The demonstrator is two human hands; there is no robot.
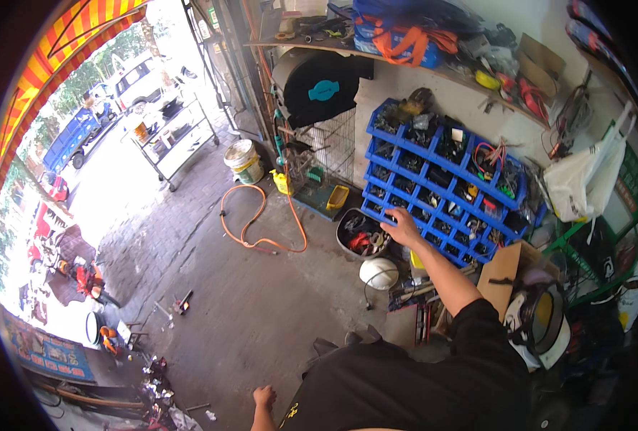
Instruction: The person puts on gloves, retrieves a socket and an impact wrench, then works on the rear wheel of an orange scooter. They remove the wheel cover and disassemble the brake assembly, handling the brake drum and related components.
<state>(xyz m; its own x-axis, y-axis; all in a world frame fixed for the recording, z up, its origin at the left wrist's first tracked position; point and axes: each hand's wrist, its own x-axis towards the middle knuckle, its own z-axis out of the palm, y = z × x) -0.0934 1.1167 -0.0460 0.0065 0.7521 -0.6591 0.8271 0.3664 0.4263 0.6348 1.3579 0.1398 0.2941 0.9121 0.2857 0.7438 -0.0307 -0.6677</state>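
My right hand (403, 228) is stretched out to the lower left corner of a rack of blue parts bins (423, 169). Its fingers and thumb look apart, with nothing visible between them; whether they touch the bin edge I cannot tell. Small dark parts fill many compartments, and coloured wires (490, 159) lie in one at the upper right. Just below the hand stands a dark tub (342, 233) holding red and black items. My left hand (264, 397) hangs low over the floor, fingers curled in, with nothing seen in it.
A white helmet (378, 274) and a cardboard box (502, 276) sit below the rack. An orange hose (261, 244) loops over the floor near a bucket (243, 159). Above, a cluttered shelf (434, 68) juts from the wall. A metal cart (190, 147) stands by the doorway.
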